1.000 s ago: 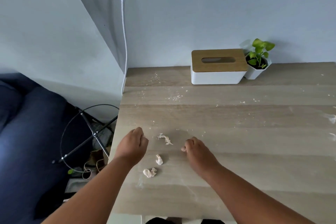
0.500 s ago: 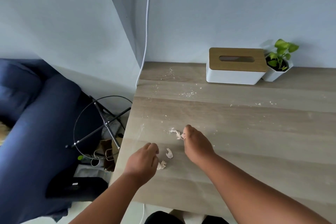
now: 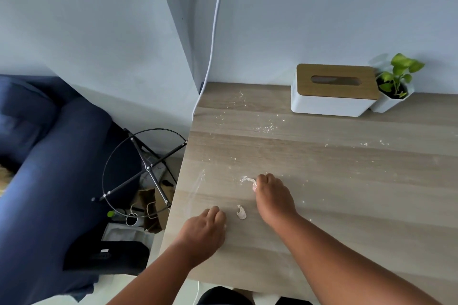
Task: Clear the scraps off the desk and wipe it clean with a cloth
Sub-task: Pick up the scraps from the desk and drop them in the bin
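A: Two scraps in plain view on the desk point(image 3: 322, 181): one curled scrap point(image 3: 247, 180) at the right hand point(image 3: 272, 197), one loose scrap point(image 3: 241, 212) between the hands.

B: Fingers?

A: Right fingers curled, seem to pinch the curled scrap's near end. Left hand point(image 3: 204, 229) curled knuckles-up at the near left edge; cannot tell if it holds anything.

B: Step?

A: Scrap pickup, early. Crumbs point(image 3: 265, 128) scattered far left, no cloth visible.

B: Next?

A: Probably lift the pinched piece, grab the loose one, then fetch a cloth.
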The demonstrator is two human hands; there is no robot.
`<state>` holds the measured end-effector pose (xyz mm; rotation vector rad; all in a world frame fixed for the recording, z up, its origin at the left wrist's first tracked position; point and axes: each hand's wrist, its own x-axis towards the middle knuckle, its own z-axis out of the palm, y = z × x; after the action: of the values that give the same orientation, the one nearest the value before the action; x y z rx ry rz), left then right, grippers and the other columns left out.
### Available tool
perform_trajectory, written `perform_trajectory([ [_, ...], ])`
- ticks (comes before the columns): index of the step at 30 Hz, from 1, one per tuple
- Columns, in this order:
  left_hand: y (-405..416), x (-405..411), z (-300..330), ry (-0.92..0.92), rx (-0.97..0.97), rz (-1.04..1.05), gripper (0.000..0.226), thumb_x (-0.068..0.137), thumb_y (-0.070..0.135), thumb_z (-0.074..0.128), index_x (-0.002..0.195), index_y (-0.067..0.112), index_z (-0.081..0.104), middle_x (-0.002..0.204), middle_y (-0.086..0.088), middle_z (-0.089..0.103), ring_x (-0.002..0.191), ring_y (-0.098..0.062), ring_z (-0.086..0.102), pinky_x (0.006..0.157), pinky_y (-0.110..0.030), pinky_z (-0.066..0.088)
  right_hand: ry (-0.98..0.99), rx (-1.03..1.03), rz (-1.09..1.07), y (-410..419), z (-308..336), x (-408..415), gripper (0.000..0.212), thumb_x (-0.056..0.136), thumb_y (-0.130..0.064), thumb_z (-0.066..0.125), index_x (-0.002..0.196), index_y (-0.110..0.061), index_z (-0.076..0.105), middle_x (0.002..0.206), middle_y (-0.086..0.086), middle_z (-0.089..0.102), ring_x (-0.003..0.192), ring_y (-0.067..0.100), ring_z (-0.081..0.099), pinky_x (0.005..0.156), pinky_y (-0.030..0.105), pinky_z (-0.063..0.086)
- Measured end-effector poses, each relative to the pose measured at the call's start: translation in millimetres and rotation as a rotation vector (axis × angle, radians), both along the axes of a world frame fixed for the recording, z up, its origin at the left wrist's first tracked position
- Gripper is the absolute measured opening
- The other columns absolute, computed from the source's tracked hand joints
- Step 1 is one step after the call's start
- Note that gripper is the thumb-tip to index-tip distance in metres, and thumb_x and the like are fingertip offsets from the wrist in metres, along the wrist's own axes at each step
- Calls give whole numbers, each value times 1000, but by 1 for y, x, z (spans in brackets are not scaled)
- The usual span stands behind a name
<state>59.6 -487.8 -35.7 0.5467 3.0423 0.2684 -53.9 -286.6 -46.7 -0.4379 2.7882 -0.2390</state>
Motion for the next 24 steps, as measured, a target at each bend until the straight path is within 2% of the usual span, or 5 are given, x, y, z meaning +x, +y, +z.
perform_trajectory([
  [8,-4,-28,6,0,226,16,23,87,9,60,94,15,39,72,-11,58,49,-32,55,33,-35,40,-17,-196,-147,17,8,1,16,106,-13,36,116,-3,44,107,17,59,91,35,59,68,34,33],
  [10,2,-35,7,-46,245,-17,38,81,-2,68,103,15,42,80,-14,62,53,-34,59,37,-37,45,-14,-220,-157,23,9,3,13,106,-14,37,111,-4,44,103,17,60,85,34,57,66,35,34],
  [16,18,-58,12,-165,228,-126,23,80,-5,72,99,5,68,86,-12,63,60,-31,61,42,-32,46,-100,-274,-264,42,12,6,21,98,-4,46,118,-9,50,119,11,62,103,31,62,77,32,45],
  [20,21,-66,7,-163,187,-165,21,86,8,61,107,7,65,95,-10,58,73,-29,59,49,-34,44,-87,-298,-250,52,16,8,25,97,0,46,120,-6,55,121,13,61,108,31,61,86,35,46],
  [24,24,-73,6,-157,123,-284,22,92,25,52,103,8,62,96,-9,56,77,-28,59,52,-39,51,2,-329,-269,63,20,12,13,100,-6,47,108,-4,56,108,16,62,97,35,62,77,34,41],
])
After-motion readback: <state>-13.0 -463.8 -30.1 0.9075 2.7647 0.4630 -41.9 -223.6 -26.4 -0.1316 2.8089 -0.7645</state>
